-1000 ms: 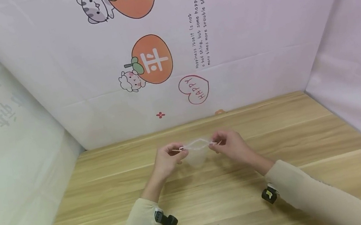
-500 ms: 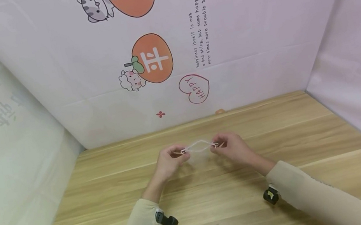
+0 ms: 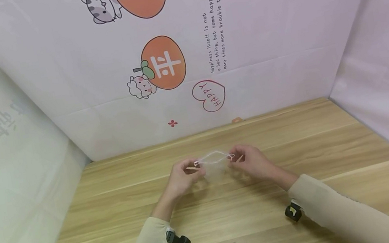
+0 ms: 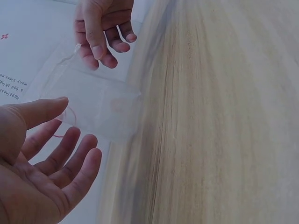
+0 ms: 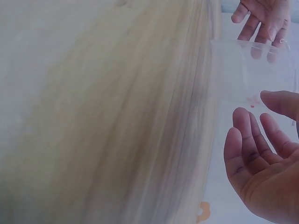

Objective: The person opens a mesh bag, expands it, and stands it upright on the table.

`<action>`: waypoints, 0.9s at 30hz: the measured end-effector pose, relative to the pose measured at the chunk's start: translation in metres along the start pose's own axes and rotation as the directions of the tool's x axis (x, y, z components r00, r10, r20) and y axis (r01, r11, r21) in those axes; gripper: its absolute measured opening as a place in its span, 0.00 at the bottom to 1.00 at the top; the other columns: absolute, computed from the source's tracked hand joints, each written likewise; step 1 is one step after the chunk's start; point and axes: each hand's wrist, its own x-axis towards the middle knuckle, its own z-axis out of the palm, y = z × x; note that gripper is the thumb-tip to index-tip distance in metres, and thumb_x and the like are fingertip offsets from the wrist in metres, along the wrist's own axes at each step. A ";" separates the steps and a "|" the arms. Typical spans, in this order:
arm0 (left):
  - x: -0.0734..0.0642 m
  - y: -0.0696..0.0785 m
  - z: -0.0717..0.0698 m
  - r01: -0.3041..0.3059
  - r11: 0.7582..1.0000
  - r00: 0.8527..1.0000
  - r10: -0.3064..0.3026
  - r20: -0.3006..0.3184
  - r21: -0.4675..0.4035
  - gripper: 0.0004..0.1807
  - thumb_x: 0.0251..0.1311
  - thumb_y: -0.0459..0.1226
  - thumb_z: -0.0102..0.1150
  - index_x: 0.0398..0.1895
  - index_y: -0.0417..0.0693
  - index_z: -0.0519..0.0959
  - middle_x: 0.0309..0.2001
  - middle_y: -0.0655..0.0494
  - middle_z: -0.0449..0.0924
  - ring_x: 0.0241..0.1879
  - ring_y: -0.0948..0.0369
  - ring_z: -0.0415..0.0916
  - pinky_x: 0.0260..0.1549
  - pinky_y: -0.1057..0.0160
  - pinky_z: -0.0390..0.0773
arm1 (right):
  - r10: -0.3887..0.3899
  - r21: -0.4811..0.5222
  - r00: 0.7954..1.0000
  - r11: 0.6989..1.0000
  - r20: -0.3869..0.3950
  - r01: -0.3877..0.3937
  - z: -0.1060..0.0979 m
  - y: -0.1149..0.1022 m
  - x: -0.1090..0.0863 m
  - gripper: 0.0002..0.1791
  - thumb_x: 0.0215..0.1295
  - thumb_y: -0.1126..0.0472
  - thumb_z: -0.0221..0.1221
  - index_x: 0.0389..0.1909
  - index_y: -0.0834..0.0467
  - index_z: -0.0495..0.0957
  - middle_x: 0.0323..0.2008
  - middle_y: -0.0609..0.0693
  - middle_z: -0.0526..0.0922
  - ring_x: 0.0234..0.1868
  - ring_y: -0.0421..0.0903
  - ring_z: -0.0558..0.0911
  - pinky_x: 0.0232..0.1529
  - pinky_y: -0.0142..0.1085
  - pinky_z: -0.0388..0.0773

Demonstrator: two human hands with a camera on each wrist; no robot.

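Observation:
A small, see-through drawstring pouch (image 3: 218,168) hangs just above the table between the two hands. Its mouth, edged with pale cord, is spread into a narrow diamond. My left hand (image 3: 183,176) holds it at the left corner, where a white cord loop shows by the index finger. At the right corner my right hand (image 3: 252,162) holds it in the same way, beside another cord loop. The left wrist view shows the clear pouch (image 4: 93,100) stretching from one hand to the other. How firmly the fingertips grip the cord is partly hidden.
The hands are over a wood-grain table (image 3: 230,226). A white printed cloth (image 3: 262,42) stands behind it, with more cloth at the left and right sides. Black cameras (image 3: 178,241) are strapped to both wrists.
Both hands have sunk very slightly, with the pouch still between them. The finger positions around the cord loops have shifted a little, and the loops show more clearly.

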 end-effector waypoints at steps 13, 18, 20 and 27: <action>-0.007 -0.011 -0.009 0.031 1.000 0.999 -0.031 0.017 -0.005 0.22 0.60 0.32 0.69 0.57 0.34 0.78 0.55 0.41 0.79 0.48 0.50 0.81 0.41 0.47 0.84 | 0.027 0.008 0.999 1.000 0.031 -0.027 -0.005 0.006 -0.005 0.15 0.64 0.67 0.65 0.49 0.67 0.77 0.38 0.54 0.82 0.33 0.47 0.82 0.29 0.42 0.82; -0.008 -0.014 -0.012 0.066 0.998 0.998 -0.066 0.018 -0.013 0.23 0.60 0.33 0.70 0.58 0.38 0.78 0.54 0.45 0.80 0.49 0.52 0.80 0.42 0.47 0.83 | 0.041 0.003 0.998 0.999 0.041 -0.041 -0.007 0.010 -0.006 0.16 0.65 0.66 0.65 0.50 0.68 0.77 0.38 0.54 0.83 0.34 0.47 0.82 0.29 0.42 0.82; -0.007 -0.015 -0.013 0.068 0.998 0.997 -0.068 0.021 -0.005 0.23 0.60 0.33 0.70 0.58 0.38 0.78 0.54 0.45 0.80 0.49 0.52 0.80 0.42 0.48 0.83 | 0.040 -0.002 0.998 0.999 0.039 -0.040 -0.008 0.010 -0.007 0.15 0.65 0.66 0.65 0.50 0.68 0.77 0.38 0.54 0.83 0.33 0.46 0.82 0.28 0.40 0.81; -0.007 -0.017 -0.014 0.090 0.996 0.996 -0.090 0.020 0.000 0.23 0.60 0.33 0.70 0.58 0.38 0.78 0.54 0.46 0.79 0.46 0.54 0.81 0.40 0.51 0.84 | 0.060 0.008 0.998 0.998 0.037 -0.060 -0.008 0.011 -0.008 0.15 0.65 0.67 0.65 0.50 0.68 0.77 0.38 0.55 0.83 0.32 0.46 0.82 0.27 0.39 0.81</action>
